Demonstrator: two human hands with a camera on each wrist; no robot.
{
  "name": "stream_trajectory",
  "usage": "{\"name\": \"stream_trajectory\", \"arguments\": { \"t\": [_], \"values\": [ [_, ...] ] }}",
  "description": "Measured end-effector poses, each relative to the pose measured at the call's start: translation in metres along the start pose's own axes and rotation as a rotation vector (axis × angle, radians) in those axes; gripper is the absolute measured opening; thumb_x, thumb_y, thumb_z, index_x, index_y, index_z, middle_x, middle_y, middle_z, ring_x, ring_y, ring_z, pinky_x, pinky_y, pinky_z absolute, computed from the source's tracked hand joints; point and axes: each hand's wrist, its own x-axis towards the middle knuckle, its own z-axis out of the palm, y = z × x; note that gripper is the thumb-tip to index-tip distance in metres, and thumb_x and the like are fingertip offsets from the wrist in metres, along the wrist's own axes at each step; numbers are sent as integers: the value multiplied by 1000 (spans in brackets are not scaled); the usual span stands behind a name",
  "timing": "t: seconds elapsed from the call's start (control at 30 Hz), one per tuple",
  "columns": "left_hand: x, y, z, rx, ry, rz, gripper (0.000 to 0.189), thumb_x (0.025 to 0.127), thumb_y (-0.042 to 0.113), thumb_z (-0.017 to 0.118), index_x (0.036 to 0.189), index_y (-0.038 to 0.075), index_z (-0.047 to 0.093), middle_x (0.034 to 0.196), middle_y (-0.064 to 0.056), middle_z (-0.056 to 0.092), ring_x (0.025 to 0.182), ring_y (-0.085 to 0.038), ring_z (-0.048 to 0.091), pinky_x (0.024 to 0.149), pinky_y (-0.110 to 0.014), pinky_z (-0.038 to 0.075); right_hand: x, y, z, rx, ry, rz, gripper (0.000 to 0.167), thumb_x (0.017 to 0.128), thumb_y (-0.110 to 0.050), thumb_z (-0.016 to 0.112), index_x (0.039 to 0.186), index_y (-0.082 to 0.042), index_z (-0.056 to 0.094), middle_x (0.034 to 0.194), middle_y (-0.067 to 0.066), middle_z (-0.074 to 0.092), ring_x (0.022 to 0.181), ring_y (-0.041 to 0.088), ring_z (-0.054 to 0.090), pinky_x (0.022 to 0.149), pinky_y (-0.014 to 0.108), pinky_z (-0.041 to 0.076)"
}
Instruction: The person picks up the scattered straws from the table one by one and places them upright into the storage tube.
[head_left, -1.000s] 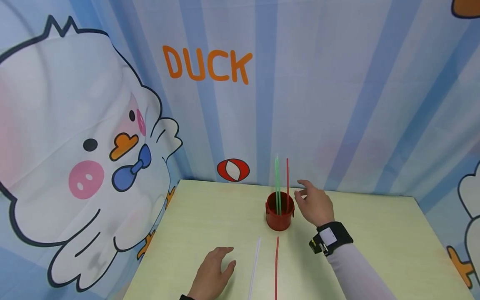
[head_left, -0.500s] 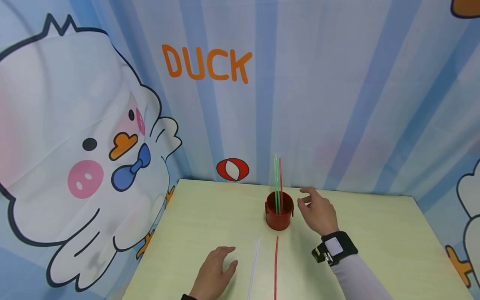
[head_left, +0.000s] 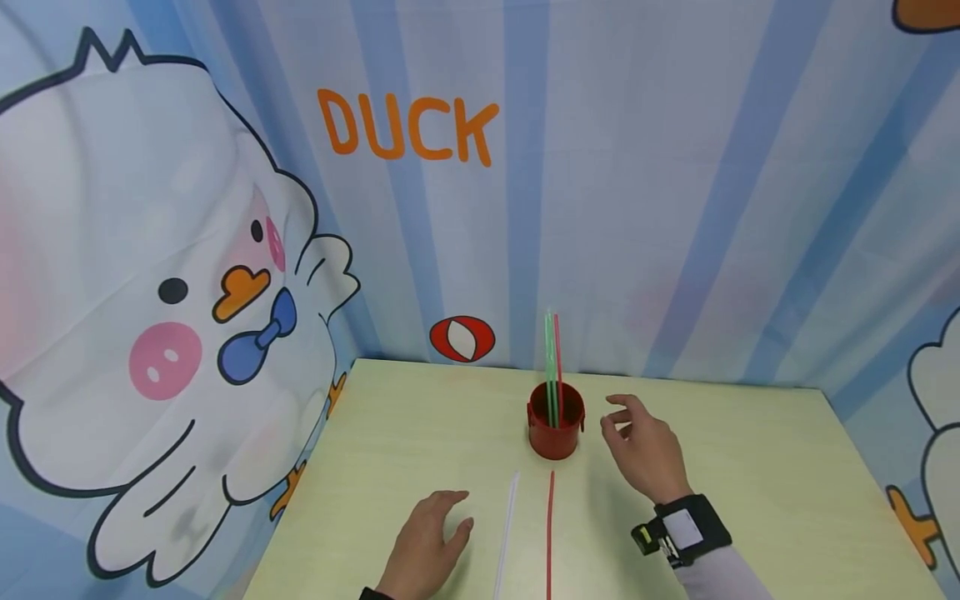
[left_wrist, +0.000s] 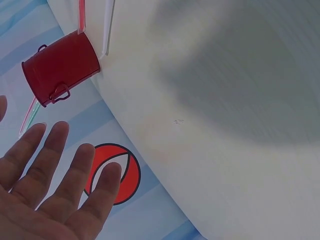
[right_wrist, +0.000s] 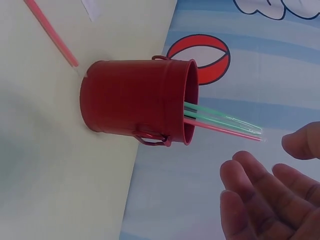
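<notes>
right fingers (right_wrist: 275, 192) near bucket (right_wrist: 130, 97); inside hidden in left wrist view

Bucket (head_left: 553, 443): on table (head_left: 420, 417) | straws (head_left: 558, 358): in bucket | loose straws (head_left: 550, 529): on table, before bucket | cloth (head_left: 600, 208): behind table

Soft, even light is filling the head view and brightening the pale tabletop (head_left: 720, 467); a faint, blurry-edged shadow is falling below the right hand (head_left: 649, 454); both wrist views are looking dimmer and greyer; in the left one, a broad shadow is darkening the upper right, and tiny marks (left_wrist: 178, 121) are showing too small to read; in the right one, shade is dulling the lower left; the green straws (right_wrist: 225, 120) are glinting near their tips.
</notes>
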Motion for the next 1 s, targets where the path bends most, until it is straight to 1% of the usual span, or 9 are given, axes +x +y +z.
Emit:
{"name": "stream_trajectory", "arguments": {
  "t": [0.1, 0.3, 0.53, 0.63, 0.8, 1.0],
  "values": [
    [0, 0, 0, 3, 5, 6, 36, 103, 34, 64, 134, 14, 66, 133, -1, 68, 128, -27, 62, 103, -49, 54, -7, 1, 1, -1, 3, -2, 35, 103, -21, 62, 135, -6, 61, 108, 14, 78, 84, 24, 72, 63, 32, 52],
    [0, 2, -2, -16, -9, 8, 37, 104, 34, 63, 134, 13, 66, 134, -2, 67, 129, -28, 61, 103, -50, 53, -19, 4, 2, 8, 2, 9, 35, 103, -21, 62, 135, -7, 62, 109, 13, 78, 85, 23, 72, 65, 33, 52],
    [1, 3, -1, -13, -4, 20, 36, 104, 35, 63, 134, 15, 66, 133, -1, 68, 128, -27, 62, 104, -50, 53, -29, 8, -1, 5, -14, 43, 36, 102, -21, 62, 135, -7, 61, 109, 12, 77, 86, 22, 72, 67, 32, 51],
    [2, 3, 0, -11, -2, 24, 37, 104, 33, 63, 134, 13, 66, 133, -1, 68, 128, -27, 62, 104, -50, 53, -33, 10, -2, 7, -10, 52, 35, 102, -20, 62, 134, -7, 61, 108, 12, 77, 86, 22, 72, 66, 32, 51],
    [3, 3, 2, -7, -4, 20, 37, 103, 32, 64, 134, 12, 66, 133, -2, 68, 128, -28, 62, 103, -50, 53, -39, 12, 0, 9, -18, 74, 35, 102, -21, 63, 134, -8, 62, 109, 11, 77, 87, 21, 73, 66, 32, 51],
    [3, 5, 4, -16, -16, 9, 37, 103, 34, 64, 135, 14, 66, 133, -2, 68, 129, -28, 62, 103, -51, 53, -48, 14, 3, 16, -49, 117, 36, 102, -22, 62, 135, -8, 61, 111, 11, 77, 89, 22, 72, 70, 33, 52]
  ]
}}
